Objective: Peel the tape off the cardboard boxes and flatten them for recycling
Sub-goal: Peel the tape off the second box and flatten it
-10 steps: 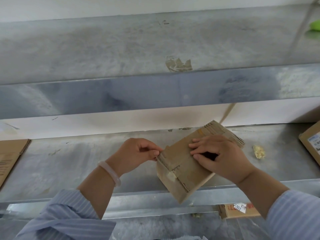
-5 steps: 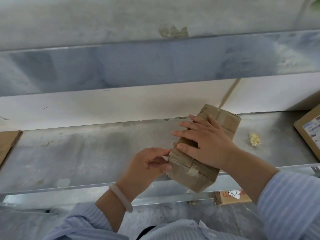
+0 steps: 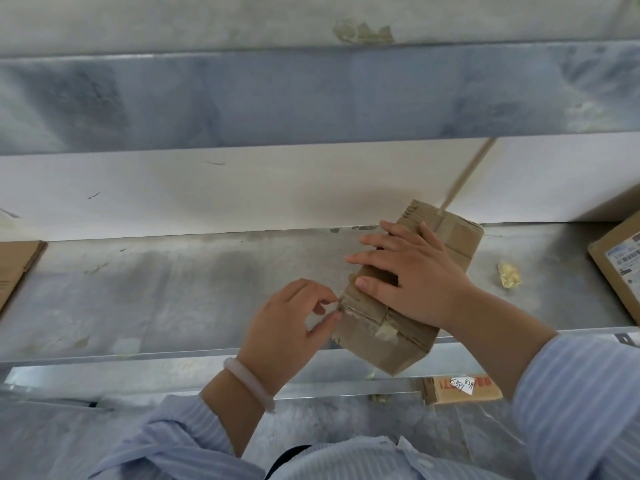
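Metal bench, right hand pressing cardboard box

Warehouse-like work area — galvanised metal bench, metal shelf above, labelled carton

I could read little. A white tag on the cardboard piece below the worktop's near right edge bore handwritten digits, seemingly "5391". The red print beside it and the label on the right-hand box were illegible.

On the shelf, the small box overhangs the front edge. Flat cardboard lies at the left edge, another box at the right.
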A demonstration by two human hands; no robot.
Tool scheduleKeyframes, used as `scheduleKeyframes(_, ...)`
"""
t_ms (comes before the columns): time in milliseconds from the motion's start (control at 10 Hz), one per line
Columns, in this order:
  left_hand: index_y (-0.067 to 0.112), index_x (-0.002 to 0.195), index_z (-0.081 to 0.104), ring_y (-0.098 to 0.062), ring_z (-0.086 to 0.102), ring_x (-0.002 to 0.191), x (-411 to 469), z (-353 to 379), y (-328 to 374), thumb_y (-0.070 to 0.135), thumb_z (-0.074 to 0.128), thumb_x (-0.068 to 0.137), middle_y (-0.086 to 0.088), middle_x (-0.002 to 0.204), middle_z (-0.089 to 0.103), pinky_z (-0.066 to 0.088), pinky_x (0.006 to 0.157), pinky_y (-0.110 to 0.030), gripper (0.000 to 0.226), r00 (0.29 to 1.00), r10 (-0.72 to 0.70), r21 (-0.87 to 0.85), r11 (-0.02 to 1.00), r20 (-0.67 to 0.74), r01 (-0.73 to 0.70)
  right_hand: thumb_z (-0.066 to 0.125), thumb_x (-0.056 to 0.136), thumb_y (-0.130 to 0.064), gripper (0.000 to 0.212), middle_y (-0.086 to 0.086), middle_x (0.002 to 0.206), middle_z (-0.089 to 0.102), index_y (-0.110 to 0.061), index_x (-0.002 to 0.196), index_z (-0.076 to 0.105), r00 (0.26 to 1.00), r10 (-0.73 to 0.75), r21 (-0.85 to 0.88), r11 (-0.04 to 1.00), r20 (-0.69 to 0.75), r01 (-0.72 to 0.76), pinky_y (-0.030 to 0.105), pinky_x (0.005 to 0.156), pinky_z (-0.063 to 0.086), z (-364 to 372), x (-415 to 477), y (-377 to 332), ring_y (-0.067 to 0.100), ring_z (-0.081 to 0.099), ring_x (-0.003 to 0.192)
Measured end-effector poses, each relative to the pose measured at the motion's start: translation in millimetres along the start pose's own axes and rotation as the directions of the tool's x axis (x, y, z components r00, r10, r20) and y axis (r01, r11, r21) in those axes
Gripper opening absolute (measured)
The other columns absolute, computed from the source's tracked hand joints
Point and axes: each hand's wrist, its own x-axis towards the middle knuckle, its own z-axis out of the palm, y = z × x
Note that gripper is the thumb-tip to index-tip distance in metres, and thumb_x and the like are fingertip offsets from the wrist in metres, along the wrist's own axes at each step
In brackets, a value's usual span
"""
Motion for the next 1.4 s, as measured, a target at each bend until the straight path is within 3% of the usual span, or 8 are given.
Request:
scheduleKeyframes(100, 0.017, 0.094, 0.059, -0.003, 0.057, 0.070, -3.1, 4.9, 3.1, 0.039, 0.069, 0.081, 0.007, 0.091, 0.060, 0.051, 0.065, -0.023, 0.027, 0.997, 0.076, 0.053, 0.996, -0.029, -0.074, 0.013, 0.079, -0.079, 0.062, -0.027, 0.148, 0.034, -0.060, 0.130, 0.041, 1.000, -0.001, 0.001, 1.000, -0.006, 0.001, 0.052, 0.119, 0.000, 0.7, 0.1, -0.3, 0.005, 0.009, 0.146)
scheduleKeyframes(400, 0.020, 0.083, 0.069, -0.014, 0.063, 0.072, 5.8, 3.2, 3.2, 0.029, 0.064, 0.091, 0.005, 0.088, 0.066, 0.050, 0.087, -0.039, 0.013, 0.941, 0.330, 0.307, 0.905, -0.074, -0.294, 0.014, 0.078, -0.078, 0.061, -0.027, 0.147, 0.035, -0.061, 0.129, 0.042, 1.000, -0.004, 0.009, 1.000, -0.029, 0.005, 0.051, 0.119, 0.000, 2.1, 0.1, 0.1, 0.005, 0.009, 0.146)
scheduleKeyframes(700, 0.020, 0.082, 0.069, -0.014, 0.064, 0.070, 8.2, 1.9, 8.0, 0.024, 0.052, 0.097, 0.004, 0.087, 0.068, 0.049, 0.093, -0.046, 0.023, 0.925, 0.374, 0.429, 0.848, -0.068, -0.311, 0.013, 0.078, -0.079, 0.062, -0.027, 0.147, 0.036, -0.059, 0.128, 0.044, 0.999, -0.010, 0.010, 1.000, -0.040, 0.010, 0.051, 0.119, -0.001, 3.1, -0.1, 0.8, 0.005, 0.010, 0.146)
scheduleKeyframes(900, 0.016, 0.082, 0.062, -0.015, 0.060, 0.076, 9.5, 6.7, 10.1, 0.020, 0.045, 0.097, 0.002, 0.088, 0.063, 0.048, 0.092, -0.042, 0.023, 0.960, 0.276, 0.358, 0.901, -0.039, -0.244, 0.014, 0.078, -0.078, 0.062, -0.026, 0.147, 0.035, -0.058, 0.129, 0.044, 0.999, -0.010, 0.014, 1.000, -0.035, 0.011, 0.051, 0.119, -0.001, 2.7, -0.6, 0.9, 0.005, 0.009, 0.146)
scheduleKeyframes(1000, 0.018, 0.084, 0.060, -0.007, 0.055, 0.076, 6.1, 3.1, 10.2, 0.026, 0.049, 0.096, 0.009, 0.086, 0.059, 0.047, 0.077, -0.023, 0.018, 1.000, 0.022, 0.067, 0.998, -0.014, -0.021, 0.013, 0.078, -0.079, 0.062, -0.026, 0.147, 0.035, -0.059, 0.129, 0.043, 0.999, -0.011, 0.016, 1.000, -0.034, 0.011, 0.051, 0.119, -0.001, 2.6, -0.5, 0.7, 0.005, 0.009, 0.146)
scheduleKeyframes(1100, 0.030, 0.084, 0.063, 0.000, 0.060, 0.081, -2.0, 2.3, 20.9, 0.024, 0.060, 0.092, 0.016, 0.083, 0.065, 0.044, 0.071, -0.008, 0.011, 0.917, -0.390, -0.225, 0.890, 0.077, 0.397, 0.013, 0.079, -0.079, 0.062, -0.025, 0.147, 0.036, -0.058, 0.129, 0.044, 0.999, -0.007, 0.016, 1.000, -0.038, 0.008, 0.051, 0.119, -0.002, 3.4, 0.3, 0.4, 0.005, 0.010, 0.146)
scheduleKeyframes(1200, 0.035, 0.086, 0.072, -0.003, 0.068, 0.087, -6.7, 4.6, 31.4, 0.020, 0.066, 0.090, 0.013, 0.086, 0.074, 0.052, 0.078, -0.016, 0.017, 0.709, -0.658, -0.469, 0.558, 0.252, 0.685, 0.012, 0.080, -0.079, 0.063, -0.023, 0.148, 0.036, -0.057, 0.130, 0.044, 0.998, 0.023, 0.009, 1.000, -0.058, -0.022, 0.051, 0.119, -0.003, 6.5, 0.3, -0.9, 0.006, 0.010, 0.146)
scheduleKeyframes(1400, 0.010, 0.098, 0.075, -0.016, 0.071, 0.095, -1.7, 0.2, 53.8, 0.005, 0.054, 0.095, -0.009, 0.099, 0.075, 0.056, 0.070, -0.019, 0.022, 0.537, -0.672, -0.799, -0.140, 0.510, 0.585, 0.013, 0.080, -0.077, 0.063, -0.022, 0.149, 0.036, -0.054, 0.129, 0.046, 0.981, 0.155, 0.045, 0.988, -0.118, -0.151, 0.051, 0.119, -0.004, 13.9, 0.3, -7.4, 0.008, 0.008, 0.147)
